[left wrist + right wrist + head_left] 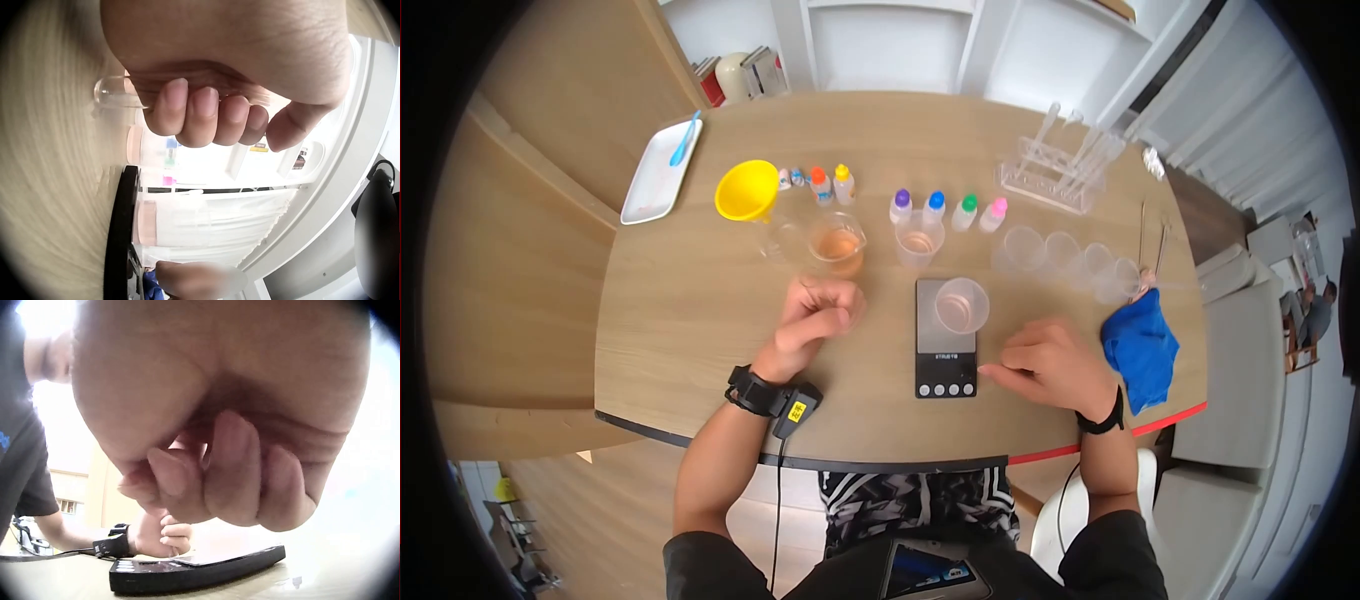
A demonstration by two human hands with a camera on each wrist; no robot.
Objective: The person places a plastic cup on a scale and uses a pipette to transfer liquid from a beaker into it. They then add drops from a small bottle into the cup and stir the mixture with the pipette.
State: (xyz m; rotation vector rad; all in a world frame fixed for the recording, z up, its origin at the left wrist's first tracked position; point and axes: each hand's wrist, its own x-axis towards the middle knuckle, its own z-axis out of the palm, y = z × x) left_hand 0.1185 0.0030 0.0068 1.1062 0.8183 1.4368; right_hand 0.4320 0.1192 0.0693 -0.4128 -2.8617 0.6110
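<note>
My left hand (810, 318) is curled near the table's left middle, just in front of a beaker of orange liquid (840, 250). A clear test tube (115, 92) stands upright in its fist, rounded end down; the fingers hide its middle. My right hand (1050, 365) hovers beside the right edge of a black digital scale (945, 365), fingers loosely curled, thumb toward the scale, holding nothing. On the scale's plate sits a clear plastic cup (962, 305) with a little pale pink liquid. Behind the scale is another clear cup (918, 240) with similar liquid.
Small capped dropper bottles (965, 213) line up behind the cups. To the left are a yellow funnel (747, 191) and a white tray (650, 180). Rightward are several clear cups (1062, 257), a test tube rack (1055, 178) and a blue cloth (1140, 348).
</note>
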